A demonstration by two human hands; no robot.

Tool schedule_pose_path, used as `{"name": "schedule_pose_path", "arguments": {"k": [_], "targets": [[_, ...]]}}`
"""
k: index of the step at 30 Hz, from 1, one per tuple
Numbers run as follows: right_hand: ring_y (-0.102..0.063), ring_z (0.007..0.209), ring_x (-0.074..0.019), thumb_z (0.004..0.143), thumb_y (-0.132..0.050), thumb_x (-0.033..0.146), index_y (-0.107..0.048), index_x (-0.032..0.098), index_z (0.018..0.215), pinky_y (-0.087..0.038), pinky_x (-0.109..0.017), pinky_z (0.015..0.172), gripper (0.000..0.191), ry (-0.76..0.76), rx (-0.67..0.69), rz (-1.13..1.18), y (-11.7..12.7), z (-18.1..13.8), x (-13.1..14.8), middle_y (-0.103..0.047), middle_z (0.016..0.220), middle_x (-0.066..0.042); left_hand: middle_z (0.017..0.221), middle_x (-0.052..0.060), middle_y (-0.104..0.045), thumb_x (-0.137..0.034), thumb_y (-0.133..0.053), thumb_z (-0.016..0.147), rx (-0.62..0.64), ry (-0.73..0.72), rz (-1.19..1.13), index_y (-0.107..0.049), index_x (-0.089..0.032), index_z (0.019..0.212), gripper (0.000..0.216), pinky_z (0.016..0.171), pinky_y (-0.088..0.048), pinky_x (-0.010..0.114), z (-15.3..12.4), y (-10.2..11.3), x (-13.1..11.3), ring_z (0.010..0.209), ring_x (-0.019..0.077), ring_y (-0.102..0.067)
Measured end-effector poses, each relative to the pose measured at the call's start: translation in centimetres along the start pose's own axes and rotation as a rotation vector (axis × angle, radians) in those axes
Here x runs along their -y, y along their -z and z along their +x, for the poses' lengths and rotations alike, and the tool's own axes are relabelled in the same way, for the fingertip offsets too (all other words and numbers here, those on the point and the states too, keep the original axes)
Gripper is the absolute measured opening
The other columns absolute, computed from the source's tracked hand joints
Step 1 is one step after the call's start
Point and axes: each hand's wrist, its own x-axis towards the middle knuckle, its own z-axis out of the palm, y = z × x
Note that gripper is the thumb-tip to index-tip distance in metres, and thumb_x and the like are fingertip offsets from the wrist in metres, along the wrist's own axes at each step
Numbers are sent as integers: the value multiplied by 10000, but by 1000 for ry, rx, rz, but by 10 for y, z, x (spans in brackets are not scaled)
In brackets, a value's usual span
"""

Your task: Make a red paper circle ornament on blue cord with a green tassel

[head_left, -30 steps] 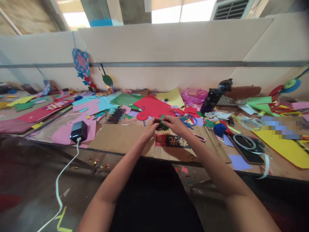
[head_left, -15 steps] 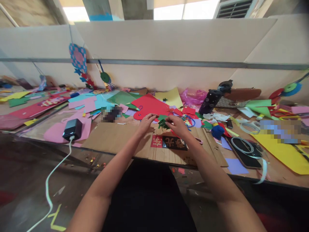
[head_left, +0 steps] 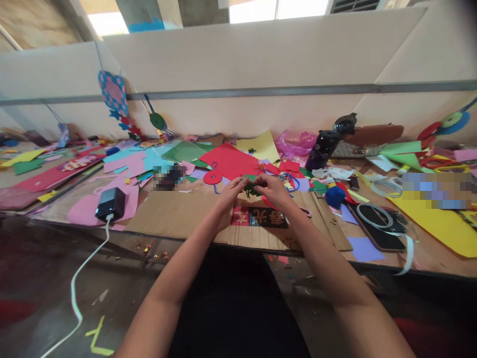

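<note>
A small green craft piece (head_left: 250, 187) with a fringed lower edge is between my two hands, above a flattened cardboard sheet (head_left: 167, 211). My right hand (head_left: 274, 191) is closed, pinching its right side with thumb and fingertips. My left hand (head_left: 231, 193) has its fingers together at the piece's left edge, gripping it there; the fingertips partly cover it. Beyond the hands lies a large red sheet (head_left: 229, 160). Left of it is a red disc (head_left: 212, 177) with a blue cord.
A black power bank (head_left: 111, 203) with a white cable sits at left. On the right are a dark bottle (head_left: 319, 150), a blue yarn ball (head_left: 335, 197), a phone (head_left: 378, 228) under a coiled clear tube, and a yellow sheet (head_left: 439, 226). Coloured scraps cover the back.
My left hand has come in closer against the green piece, which is now more covered by fingers. My right hand keeps its pinch. The view has shifted slightly.
</note>
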Motion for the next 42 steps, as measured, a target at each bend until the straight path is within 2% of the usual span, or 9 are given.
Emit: {"name": "schedule_pose_path", "arguments": {"k": [3,10,17,21,25,30,34,36,42], "targets": [[-573,655,-146,753,-625,183,-638,178,781,-405,-259,613,31,-2,21,-12,-1,0,0,-653,719,-6,822,30,-624,-499,-728,765,-13,49,-55,-655,-187,819,325,647,-449,232,-5,-9,-1,766,145,-559],[-602,704,-163,798,-636,221,-692,183,825,-422,-268,650,73,-1,28,-34,-1,0,1,-694,772,-24,939,-1,-613,-551,-705,779,-11,252,-177,-624,-270,1003,369,409,-303,159,-32,-17,-14,579,69,-538],[-592,710,-167,813,-630,236,-724,191,820,-399,-264,646,104,40,47,-95,-3,0,3,-697,780,-31,767,-34,-523,-425,-693,793,-49,233,-220,-591,-207,894,260,419,-320,164,-26,-17,-12,495,43,-456],[-578,714,-169,805,-639,233,-714,188,817,-395,-268,655,88,72,26,-117,-5,0,3,-686,783,-35,741,-39,-526,-273,-617,795,-87,305,-220,-587,-224,895,115,425,-320,174,-27,-15,-12,483,52,-455],[-579,737,-174,803,-644,237,-694,191,817,-411,-280,688,70,89,-11,-109,-7,0,1,-673,796,-32,747,-35,-556,-179,-599,731,-76,284,-229,-589,-233,914,191,429,-310,185,-27,-16,-12,489,63,-447],[-587,764,-185,812,-630,245,-676,191,832,-437,-297,711,74,74,-45,-65,-6,0,-2,-663,829,-42,770,-18,-565,-215,-637,728,-49,269,-230,-612,-226,916,190,429,-283,170,-27,-13,-8,520,65,-454],[-577,760,-187,797,-636,216,-671,197,809,-436,-302,716,42,98,-42,-117,-5,0,-2,-659,807,-38,862,-2,-612,-413,-664,793,-80,347,-214,-634,-311,1056,284,424,-272,167,-32,-9,-8,605,104,-551],[-570,756,-184,791,-635,196,-667,194,797,-433,-302,719,33,114,-24,-138,-5,0,-1,-658,794,-37,893,5,-619,-508,-669,798,-92,337,-206,-647,-301,1021,305,424,-278,171,-33,-9,-8,610,104,-559],[-580,744,-176,771,-618,191,-649,187,829,-440,-297,711,65,94,-3,-77,-8,0,1,-661,812,-39,765,-7,-600,-417,-741,759,-29,234,-207,-654,-202,894,269,472,-340,188,-23,-12,-3,547,78,-499]]}}
